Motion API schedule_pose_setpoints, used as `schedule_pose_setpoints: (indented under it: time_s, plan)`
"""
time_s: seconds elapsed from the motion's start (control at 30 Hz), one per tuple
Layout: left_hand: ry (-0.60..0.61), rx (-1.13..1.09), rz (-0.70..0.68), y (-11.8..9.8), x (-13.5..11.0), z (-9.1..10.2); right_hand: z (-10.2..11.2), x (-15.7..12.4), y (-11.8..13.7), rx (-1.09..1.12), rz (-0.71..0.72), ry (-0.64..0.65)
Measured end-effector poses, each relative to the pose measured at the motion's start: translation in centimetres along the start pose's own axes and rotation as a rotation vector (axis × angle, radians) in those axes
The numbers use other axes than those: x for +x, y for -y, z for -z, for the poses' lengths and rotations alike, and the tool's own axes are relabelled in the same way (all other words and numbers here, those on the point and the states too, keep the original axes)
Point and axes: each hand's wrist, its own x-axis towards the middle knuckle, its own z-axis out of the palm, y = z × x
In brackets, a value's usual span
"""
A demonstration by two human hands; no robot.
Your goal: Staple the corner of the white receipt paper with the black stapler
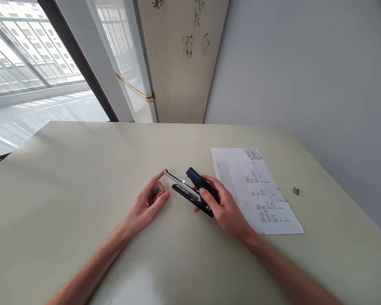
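A black stapler (pixel 193 190) lies on the pale table (pixel 82 178) with its top lifted and its metal rail pulled out to the left. My right hand (pixel 224 206) is wrapped round the stapler's body. My left hand (pixel 147 204) rests on the table just left of it, its index fingertip touching the tip of the rail. Between thumb and fingers it pinches a small grey strip of staples (pixel 157 189).
Printed paper sheets (pixel 257 190) lie right of my right hand. A small grey block of staples (pixel 296 191) sits further right, near the table's edge. A wall runs along the right; a window and a worn cabinet stand behind the table.
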Motion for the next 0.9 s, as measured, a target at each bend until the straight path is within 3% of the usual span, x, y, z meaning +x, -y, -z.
schedule_pose_setpoints:
  time_s: [0.67, 0.9]
  plan:
    - [0.065, 0.178, -0.126, 0.2, -0.2, 0.0, -0.3, 0.2, -1.2, 0.014, 0.048, 0.019]
    - [0.010, 0.145, -0.052, -0.1, -0.2, 0.4, 0.1, 0.2, -0.7, -0.058, 0.091, 0.009]
